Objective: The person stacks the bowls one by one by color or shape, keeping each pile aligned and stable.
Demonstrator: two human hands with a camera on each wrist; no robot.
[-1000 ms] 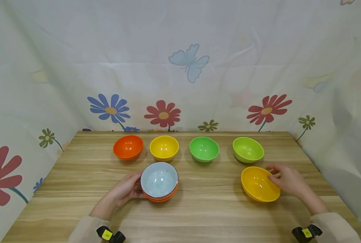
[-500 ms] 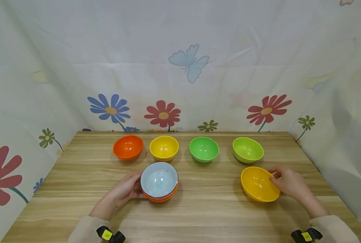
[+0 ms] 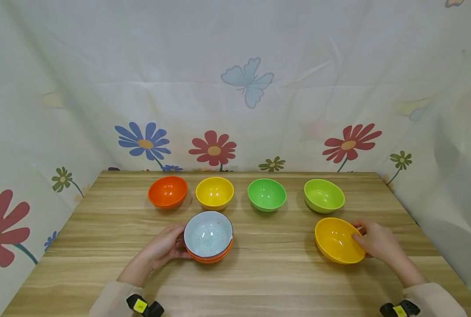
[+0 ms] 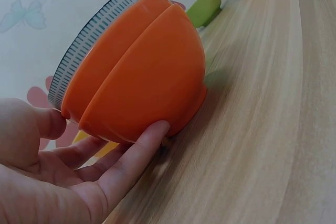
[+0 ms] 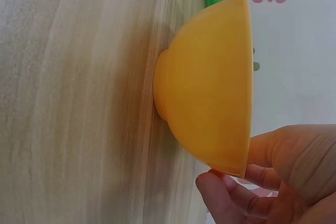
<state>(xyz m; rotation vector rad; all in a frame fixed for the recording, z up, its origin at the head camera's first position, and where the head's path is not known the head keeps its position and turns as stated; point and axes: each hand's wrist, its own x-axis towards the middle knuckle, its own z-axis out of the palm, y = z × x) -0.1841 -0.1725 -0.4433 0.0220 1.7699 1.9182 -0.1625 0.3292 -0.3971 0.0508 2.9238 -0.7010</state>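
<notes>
My left hand (image 3: 168,247) grips the left side of a stack of bowls, thumb at the rims and fingers along the outside. On top of that stack is a pale blue-grey bowl (image 3: 208,234) with a dark rim; two orange bowls (image 4: 144,72) are nested under it. Over to the right, my right hand (image 3: 378,240) pinches the right rim of a deep yellow bowl (image 3: 340,241), thumb over the edge and fingers beneath it. The yellow bowl's foot is on the wooden table in the right wrist view.
Along the back of the table (image 3: 271,281) stand an orange-red bowl (image 3: 167,192), a yellow bowl (image 3: 214,193), a green bowl (image 3: 266,194) and a lime bowl (image 3: 324,196), spaced apart. A flower-printed curtain (image 3: 299,110) hangs behind and at both sides.
My right hand has shifted slightly down and closed in around the yellow bowl's rim, the thumb now over the edge. The left hand and its stack have stayed put.
</notes>
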